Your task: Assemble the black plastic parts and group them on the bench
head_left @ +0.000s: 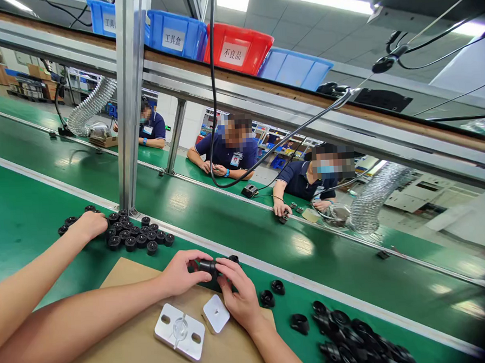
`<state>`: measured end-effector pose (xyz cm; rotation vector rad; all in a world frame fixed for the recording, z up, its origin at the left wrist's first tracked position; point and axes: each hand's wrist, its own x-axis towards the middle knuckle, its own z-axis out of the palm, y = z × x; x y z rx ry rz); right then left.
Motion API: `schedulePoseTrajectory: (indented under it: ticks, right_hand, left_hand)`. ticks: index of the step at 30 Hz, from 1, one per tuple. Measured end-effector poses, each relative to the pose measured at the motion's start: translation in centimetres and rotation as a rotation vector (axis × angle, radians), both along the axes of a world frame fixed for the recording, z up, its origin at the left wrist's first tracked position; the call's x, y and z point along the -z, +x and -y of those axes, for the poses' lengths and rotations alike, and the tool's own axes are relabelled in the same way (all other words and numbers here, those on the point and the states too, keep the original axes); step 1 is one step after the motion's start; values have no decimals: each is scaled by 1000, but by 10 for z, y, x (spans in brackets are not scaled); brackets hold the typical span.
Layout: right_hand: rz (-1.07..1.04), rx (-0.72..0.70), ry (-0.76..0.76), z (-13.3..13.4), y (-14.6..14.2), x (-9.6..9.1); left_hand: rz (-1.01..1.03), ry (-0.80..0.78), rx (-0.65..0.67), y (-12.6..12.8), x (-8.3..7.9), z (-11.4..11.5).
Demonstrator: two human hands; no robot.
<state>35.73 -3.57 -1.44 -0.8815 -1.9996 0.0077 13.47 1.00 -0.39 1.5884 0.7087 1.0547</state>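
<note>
In front of me, my left hand (184, 274) pinches a black cylindrical part (207, 267) between thumb and fingers. My right hand (238, 293) closes on the other end of that part, so both hands grip it. Just behind my right fingers shows another black piece (233, 259), partly hidden. Below my hands, a silver metal block (180, 332) with two slots and a round recess lies on a brown board (129, 339). Close by my right wrist is a smaller silver square plate (216, 314) with a small central hole.
Another bare arm's hand (92, 224) touches a cluster of round black caps (135, 233) at left. Black curved parts (348, 333) are heaped at right, with a few loose ones nearer. A metal post (130, 100) rises behind the caps. Co-workers (232, 149) sit across the green conveyor (236, 225).
</note>
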Motion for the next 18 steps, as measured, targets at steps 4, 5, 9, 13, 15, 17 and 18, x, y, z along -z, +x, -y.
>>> schedulePoseTrajectory:
  ticks: [4,5,9,13,15,17,18]
  right_hand:
    - [15,-4,10,1,0,-1]
    - [17,-4,4,1,0,-2]
    - [17,-1,-15,2,0,-3]
    - [22,-6,-1,1,0,-4]
    - [26,-6,9,1,-1,-5]
    - [31,-4,15,1,-1,-6]
    - [34,-4,16,1,-2,-6]
  left_hand:
    - [-4,1,0,0,0,-1]
    - [-1,0,2,0,0,-1]
    - [9,-5,12,0,2,-2]
    - [5,-4,19,0,3,-2]
    - [-1,-2,20,0,3,-2]
    - [-6,3,18,0,3,-2]
    - [-9,6,17,0,4,-2]
